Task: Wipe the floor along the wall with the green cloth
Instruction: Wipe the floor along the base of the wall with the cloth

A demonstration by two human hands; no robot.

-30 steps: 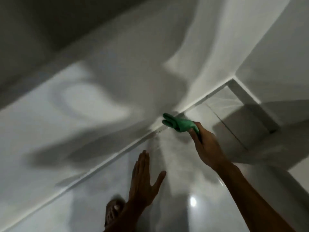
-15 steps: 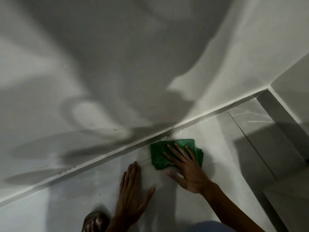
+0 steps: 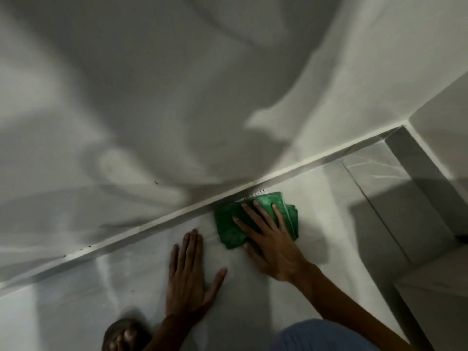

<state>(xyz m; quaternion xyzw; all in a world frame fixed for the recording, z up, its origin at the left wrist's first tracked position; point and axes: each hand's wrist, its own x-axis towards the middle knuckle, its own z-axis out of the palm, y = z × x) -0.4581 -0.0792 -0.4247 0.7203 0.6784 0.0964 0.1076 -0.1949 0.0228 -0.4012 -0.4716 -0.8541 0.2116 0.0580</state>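
Cloth, green and folded, lies on the floor against the wall, pinned under the right hand's spread fingers, while the left hand rests flat and empty, likely for support.

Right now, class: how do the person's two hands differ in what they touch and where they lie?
The right hand presses on the green cloth; the left hand lies on bare floor. The right hand is nearer the wall than the left hand. Both lie flat, fingers spread.
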